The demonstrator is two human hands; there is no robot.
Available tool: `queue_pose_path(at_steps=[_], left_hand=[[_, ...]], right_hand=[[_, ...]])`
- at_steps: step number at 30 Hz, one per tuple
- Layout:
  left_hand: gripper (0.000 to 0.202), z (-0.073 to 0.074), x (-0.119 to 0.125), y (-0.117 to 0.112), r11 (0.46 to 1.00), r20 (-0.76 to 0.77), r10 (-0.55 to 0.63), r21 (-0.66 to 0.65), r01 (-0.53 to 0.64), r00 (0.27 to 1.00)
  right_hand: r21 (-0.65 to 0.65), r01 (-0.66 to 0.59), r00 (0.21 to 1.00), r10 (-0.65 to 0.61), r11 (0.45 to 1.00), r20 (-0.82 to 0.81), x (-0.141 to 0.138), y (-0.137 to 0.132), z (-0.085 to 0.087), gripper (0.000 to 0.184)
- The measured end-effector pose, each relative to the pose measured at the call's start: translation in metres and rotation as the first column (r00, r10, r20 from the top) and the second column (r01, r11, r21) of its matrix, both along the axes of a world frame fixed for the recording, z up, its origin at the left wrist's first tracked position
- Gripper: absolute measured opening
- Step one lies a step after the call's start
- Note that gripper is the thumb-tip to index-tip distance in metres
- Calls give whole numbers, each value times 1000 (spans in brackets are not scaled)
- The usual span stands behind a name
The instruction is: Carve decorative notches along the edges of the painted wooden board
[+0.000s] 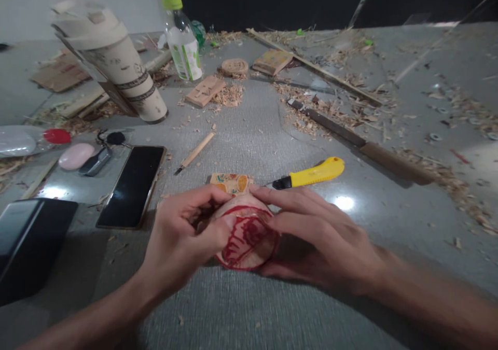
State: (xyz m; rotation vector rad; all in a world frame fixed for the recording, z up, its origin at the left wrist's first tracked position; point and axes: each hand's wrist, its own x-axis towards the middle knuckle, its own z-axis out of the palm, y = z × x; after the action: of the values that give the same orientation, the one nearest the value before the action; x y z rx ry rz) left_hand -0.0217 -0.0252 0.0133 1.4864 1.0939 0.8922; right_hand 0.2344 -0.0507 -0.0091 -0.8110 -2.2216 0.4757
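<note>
A round wooden disc (249, 238) with a red drawing on its face rests low over the grey mat (249, 137). My left hand (182, 241) grips its left edge, thumb lying across the face. My right hand (315, 236) holds the right edge, fingers curled around the rim and over the top. Just behind the disc lies a small painted wooden block (232, 182). Beyond my right fingers a yellow utility knife (311, 174) lies on the table.
A phone (132, 185) and a dark box (27, 241) lie to the left. A pencil-like carving tool (194, 153), a long knife with wooden handle (361, 142), a tilted paper cup (116, 65), a plastic bottle (182, 39), carved wood pieces and wood shavings (229, 96) are scattered further back.
</note>
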Motion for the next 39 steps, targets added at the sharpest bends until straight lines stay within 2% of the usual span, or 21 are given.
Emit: queue_pose_path(at_steps=[3, 6, 9, 11, 13, 15, 20, 23, 26, 29, 32, 35, 39], left_hand=[[8, -5, 0, 4, 993, 172, 57, -116, -37, 984], [9, -10, 0, 6, 984, 265, 114, -160, -73, 957], [8, -12, 3, 3, 990, 316, 93, -131, -54, 944], [25, -11, 5, -1, 998, 337, 40, -57, -22, 941], [38, -11, 6, -5, 998, 306, -9, 69, -13, 952], [41, -11, 5, -7, 977, 229, -38, 214, -13, 973], [47, -12, 1, -6, 875, 81, -64, 483, 17, 995], [49, -9, 2, -6, 794, -5, -69, 605, 58, 998], [53, -5, 2, -8, 780, -56, -58, 620, 80, 997], [64, -3, -1, -11, 801, -112, -71, 586, 123, 991], [72, -3, -4, -13, 797, -175, -90, 578, 176, 980], [69, -5, -5, -14, 785, -177, -59, 600, 156, 982], [67, -5, -3, -15, 779, -194, -72, 602, 177, 978]], right_hand=[[-1, 57, 998, -57, 998, -15, 2, 2, 4, 56], [-45, 122, 992, -123, 992, -26, 4, 3, 6, 50], [-60, 140, 990, -141, 988, -11, 5, 5, 7, 51], [-57, 136, 991, -136, 989, -13, 5, 5, 7, 61], [-50, 133, 991, -134, 990, -23, 5, 4, 7, 68], [-53, 140, 989, -142, 989, -33, 5, 4, 6, 68], [-48, 136, 989, -138, 990, -53, 5, 4, 6, 68], [-37, 144, 988, -146, 989, -54, 5, 4, 7, 58], [-39, 158, 985, -161, 987, -68, 3, 4, 8, 52], [-69, 166, 979, -172, 984, -107, 2, 3, 7, 55], [-109, 170, 975, -183, 979, -127, 1, 1, 7, 58], [-145, 169, 975, -187, 975, -120, 1, -1, 8, 57], [-126, 179, 973, -195, 976, -122, 3, -1, 9, 54]])
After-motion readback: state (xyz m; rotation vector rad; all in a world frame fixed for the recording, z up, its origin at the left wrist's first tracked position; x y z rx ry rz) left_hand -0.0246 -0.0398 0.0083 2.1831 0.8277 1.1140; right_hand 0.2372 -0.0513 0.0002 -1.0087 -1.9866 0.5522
